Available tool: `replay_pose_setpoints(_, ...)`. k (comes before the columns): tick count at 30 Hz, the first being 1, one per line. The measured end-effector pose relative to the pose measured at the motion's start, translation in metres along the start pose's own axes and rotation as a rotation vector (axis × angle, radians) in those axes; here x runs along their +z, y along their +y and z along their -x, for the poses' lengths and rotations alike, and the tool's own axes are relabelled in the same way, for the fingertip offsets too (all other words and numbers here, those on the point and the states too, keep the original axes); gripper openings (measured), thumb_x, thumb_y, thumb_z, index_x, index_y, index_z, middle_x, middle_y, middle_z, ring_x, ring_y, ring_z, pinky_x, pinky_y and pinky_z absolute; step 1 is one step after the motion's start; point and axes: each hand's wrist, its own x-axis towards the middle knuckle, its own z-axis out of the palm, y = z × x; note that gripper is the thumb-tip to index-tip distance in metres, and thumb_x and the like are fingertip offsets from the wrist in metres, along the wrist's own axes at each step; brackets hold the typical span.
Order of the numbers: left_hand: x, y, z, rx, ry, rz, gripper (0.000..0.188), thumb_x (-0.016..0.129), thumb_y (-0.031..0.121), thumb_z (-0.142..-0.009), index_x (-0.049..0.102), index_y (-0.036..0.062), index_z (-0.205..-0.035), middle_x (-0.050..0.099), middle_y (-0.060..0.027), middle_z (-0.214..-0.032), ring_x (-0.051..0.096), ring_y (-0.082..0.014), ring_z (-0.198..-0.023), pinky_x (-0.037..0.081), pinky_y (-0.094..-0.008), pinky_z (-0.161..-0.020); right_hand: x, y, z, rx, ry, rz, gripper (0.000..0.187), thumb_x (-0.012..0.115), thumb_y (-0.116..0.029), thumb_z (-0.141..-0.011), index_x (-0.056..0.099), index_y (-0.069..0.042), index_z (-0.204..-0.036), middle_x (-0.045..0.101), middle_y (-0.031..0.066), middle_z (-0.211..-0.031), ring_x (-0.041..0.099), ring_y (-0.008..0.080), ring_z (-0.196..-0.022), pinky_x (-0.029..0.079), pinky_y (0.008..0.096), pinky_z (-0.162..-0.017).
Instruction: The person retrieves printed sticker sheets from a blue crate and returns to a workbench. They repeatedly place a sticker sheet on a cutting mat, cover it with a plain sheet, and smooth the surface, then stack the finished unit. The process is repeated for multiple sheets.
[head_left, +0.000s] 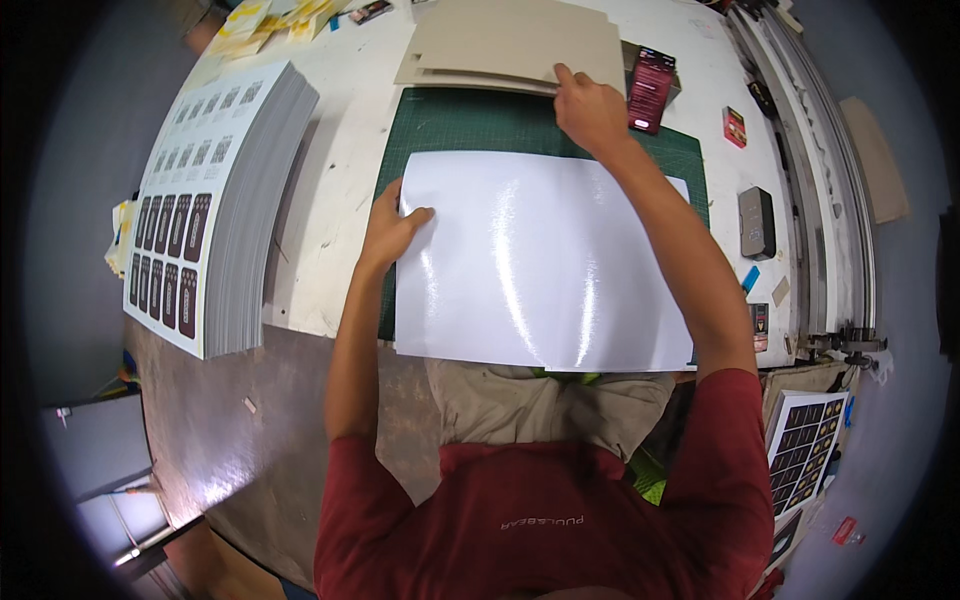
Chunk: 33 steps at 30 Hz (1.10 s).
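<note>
A large glossy white sheet lies in front of me on a green cutting mat, its near edge reaching my lap. My left hand is closed on the sheet's left edge, thumb on top and fingers partly hidden at the edge. Beyond the mat is a stack of beige cardboard sheets. My right hand reaches over the white sheet and is closed at the stack's near edge, a fingertip on top of the board. Just right of that hand is a dark red printed box.
A tall stack of printed sheets stands on the left of the white table. To the right are a small red box, a black block-shaped device and a long metal rail. Yellow-and-white paper scraps lie at the far left.
</note>
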Motion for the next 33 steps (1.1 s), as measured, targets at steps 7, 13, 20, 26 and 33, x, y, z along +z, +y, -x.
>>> replay_pose_setpoints(7, -0.001, 0.018, 0.015, 0.074, 0.195, -0.223, 0.066, 0.075, 0.018, -0.082, 0.048, -0.0046, -0.137, 0.057, -0.0209, -0.129, 0.059, -0.0267, -0.11, 0.052, -0.0363, -0.088, -0.009, 0.004, 0.009, 0.081, 0.148, 0.022, 0.031, 0.063, -0.006, -0.08, 0.068, -0.004, -0.11, 0.07, 0.0187, -0.078, 0.072, 0.0317, -0.071, 0.058, 0.0394, -0.065)
replay_pose_setpoints(13, -0.003, 0.01, 0.041, 0.116, 0.256, -0.031, 0.061, 0.077, 0.02, -0.083, 0.052, -0.0048, -0.133, 0.052, -0.021, -0.133, 0.058, -0.0296, -0.113, 0.055, -0.0342, -0.083, -0.113, 0.029, 0.091, 0.58, 0.58, -0.946, 0.022, 0.07, -0.004, -0.089, 0.068, 0.001, -0.11, 0.073, 0.0058, -0.094, 0.066, 0.013, -0.078, 0.054, 0.0269, -0.076)
replay_pose_setpoints(20, 0.053, 0.063, 0.083, 0.436, -0.033, -0.165, 0.038, 0.076, 0.013, -0.084, 0.063, 0.0001, -0.117, 0.067, -0.0148, -0.112, 0.064, -0.0246, -0.101, 0.052, -0.0361, -0.084, -0.142, 0.116, 0.2, 0.863, 0.349, -1.214, 0.046, 0.066, -0.001, -0.091, 0.051, 0.004, -0.135, 0.071, 0.0079, -0.098, 0.065, 0.0115, -0.093, 0.049, 0.023, -0.09)
replay_pose_setpoints(26, 0.103, 0.068, 0.11, 0.662, -0.322, -0.385, 0.049, 0.075, 0.035, -0.084, 0.063, 0.0012, -0.118, 0.065, -0.0146, -0.105, 0.059, -0.0304, -0.099, 0.044, -0.0388, -0.089, -0.09, 0.121, 0.243, 0.998, 0.118, -1.246, 0.043, 0.063, 0.001, -0.092, 0.054, 0.007, -0.134, 0.07, 0.0075, -0.099, 0.063, 0.009, -0.093, 0.048, 0.0213, -0.088)
replay_pose_setpoints(33, 0.12, 0.061, 0.12, 0.68, -0.321, -0.488, 0.065, 0.076, 0.049, -0.079, 0.062, 0.0043, -0.124, 0.06, -0.0133, -0.105, 0.054, -0.0285, -0.099, 0.038, -0.0403, -0.091, -0.064, 0.11, 0.243, 1.0, 0.065, -1.16, 0.04, 0.065, 0.001, -0.092, 0.058, 0.005, -0.131, 0.069, 0.0041, -0.094, 0.061, 0.0067, -0.085, 0.047, 0.0196, -0.083)
